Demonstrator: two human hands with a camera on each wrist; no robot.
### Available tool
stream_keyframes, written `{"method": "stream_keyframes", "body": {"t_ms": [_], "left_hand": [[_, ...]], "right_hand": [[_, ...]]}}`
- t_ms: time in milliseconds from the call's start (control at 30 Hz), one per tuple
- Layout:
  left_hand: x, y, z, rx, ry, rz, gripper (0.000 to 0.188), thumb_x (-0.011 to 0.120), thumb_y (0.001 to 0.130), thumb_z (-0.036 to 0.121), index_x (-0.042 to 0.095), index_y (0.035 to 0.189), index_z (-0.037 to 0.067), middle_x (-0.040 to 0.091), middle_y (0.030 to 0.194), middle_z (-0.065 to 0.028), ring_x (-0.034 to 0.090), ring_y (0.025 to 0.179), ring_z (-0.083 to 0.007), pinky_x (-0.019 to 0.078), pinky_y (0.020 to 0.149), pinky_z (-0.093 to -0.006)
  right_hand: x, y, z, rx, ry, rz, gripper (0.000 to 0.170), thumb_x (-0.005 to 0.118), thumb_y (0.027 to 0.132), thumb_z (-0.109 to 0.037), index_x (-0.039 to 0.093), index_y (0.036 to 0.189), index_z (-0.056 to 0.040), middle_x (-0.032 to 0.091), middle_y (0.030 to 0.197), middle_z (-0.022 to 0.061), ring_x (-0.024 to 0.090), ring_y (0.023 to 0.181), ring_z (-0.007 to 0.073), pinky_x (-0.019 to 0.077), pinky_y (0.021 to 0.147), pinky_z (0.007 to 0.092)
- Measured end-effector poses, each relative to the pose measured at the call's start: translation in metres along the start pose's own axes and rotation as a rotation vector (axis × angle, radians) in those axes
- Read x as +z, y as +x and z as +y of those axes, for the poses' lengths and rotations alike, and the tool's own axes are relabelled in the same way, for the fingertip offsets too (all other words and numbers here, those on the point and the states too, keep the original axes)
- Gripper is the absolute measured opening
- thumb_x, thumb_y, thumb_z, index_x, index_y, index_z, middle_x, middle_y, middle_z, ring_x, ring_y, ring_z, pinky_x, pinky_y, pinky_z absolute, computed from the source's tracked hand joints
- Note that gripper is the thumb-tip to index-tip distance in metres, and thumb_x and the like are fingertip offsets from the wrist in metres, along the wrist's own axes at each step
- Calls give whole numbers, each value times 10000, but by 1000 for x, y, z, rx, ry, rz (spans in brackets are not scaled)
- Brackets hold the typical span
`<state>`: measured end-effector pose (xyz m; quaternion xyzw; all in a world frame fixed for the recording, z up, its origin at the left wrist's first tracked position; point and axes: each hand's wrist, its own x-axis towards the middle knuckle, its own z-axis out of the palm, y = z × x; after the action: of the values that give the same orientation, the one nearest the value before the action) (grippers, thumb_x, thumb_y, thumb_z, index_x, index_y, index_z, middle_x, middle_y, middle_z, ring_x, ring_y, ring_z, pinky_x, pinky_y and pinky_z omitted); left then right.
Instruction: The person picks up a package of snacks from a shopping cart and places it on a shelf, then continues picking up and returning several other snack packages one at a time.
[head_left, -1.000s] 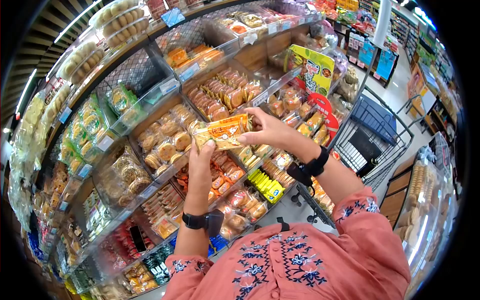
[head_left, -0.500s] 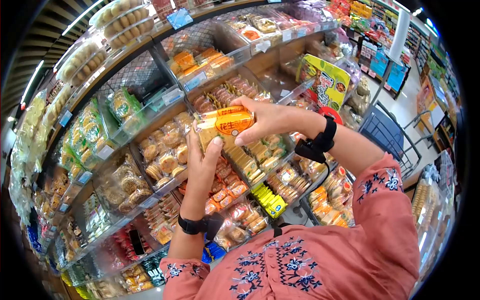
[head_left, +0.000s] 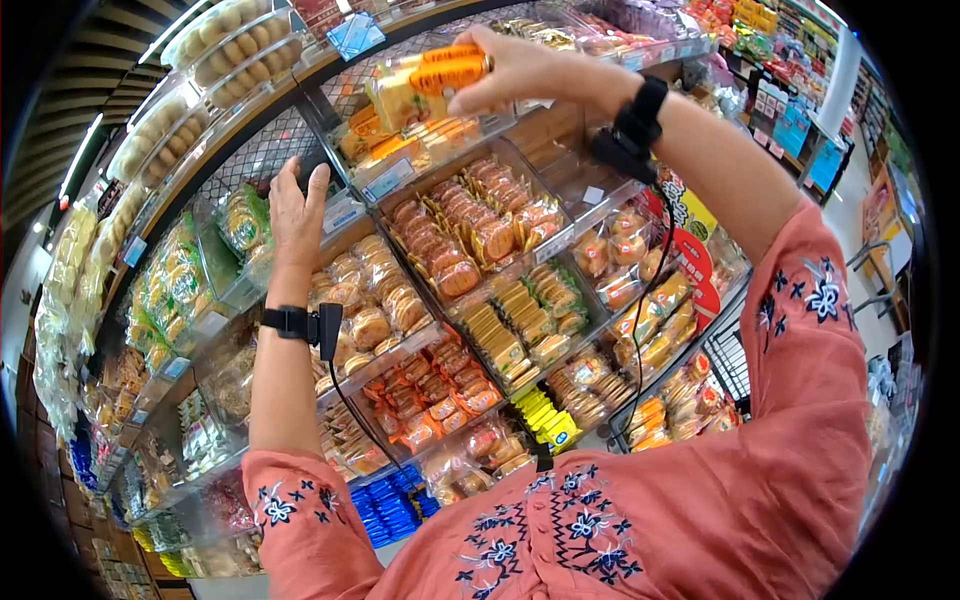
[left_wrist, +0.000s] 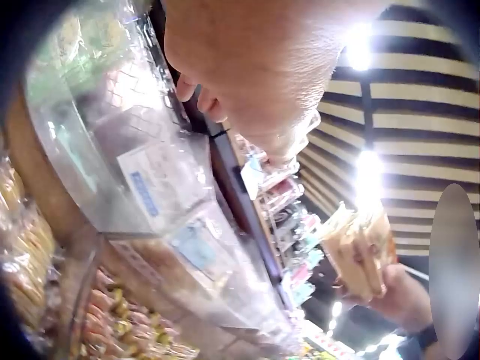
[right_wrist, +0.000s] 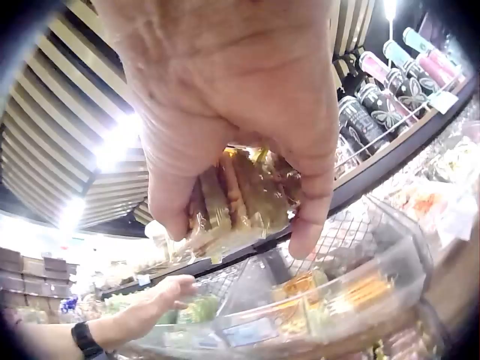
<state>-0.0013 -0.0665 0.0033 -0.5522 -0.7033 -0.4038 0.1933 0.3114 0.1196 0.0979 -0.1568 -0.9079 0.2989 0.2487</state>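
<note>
Since half a second ago, the right hand (head_left: 525,75) has carried the orange-banded snack packet (head_left: 400,98) up and away from the left hand (head_left: 297,215), which has let go and swung to 10 o'clock. Orange print on the packet, which showed 花生 then, is now too blurred to read. In the head view the packet sits just short of 12 o'clock, in front of a clear bin of orange-labelled packets (head_left: 430,140); whether they touch I cannot tell. Blue-and-white price card (head_left: 388,181) text at 11 o'clock is too small to make out, as is the blue logo on the yellow packets (head_left: 548,420) at 5 o'clock. Butterfly prints mark dark canisters (right_wrist: 360,116) at 2 o'clock in the right wrist view. The right thumb and fingers pinch the packet's end; the left fingers and thumb stand apart, holding nothing.
</note>
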Motion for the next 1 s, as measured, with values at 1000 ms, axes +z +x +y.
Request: {"method": "stream_keyframes", "body": {"t_ms": [1000], "left_hand": [[36,3,-21,11,502,17,554,472,993,539,593,1277,80,654,1067,-132,588,1043,-336,470,871,-464]], "right_hand": [[110,218,97,-96,-458,-410,1071,860,667,-425,302,1438,69,605,1232,277,587,1179,369,454,1009,365]]}}
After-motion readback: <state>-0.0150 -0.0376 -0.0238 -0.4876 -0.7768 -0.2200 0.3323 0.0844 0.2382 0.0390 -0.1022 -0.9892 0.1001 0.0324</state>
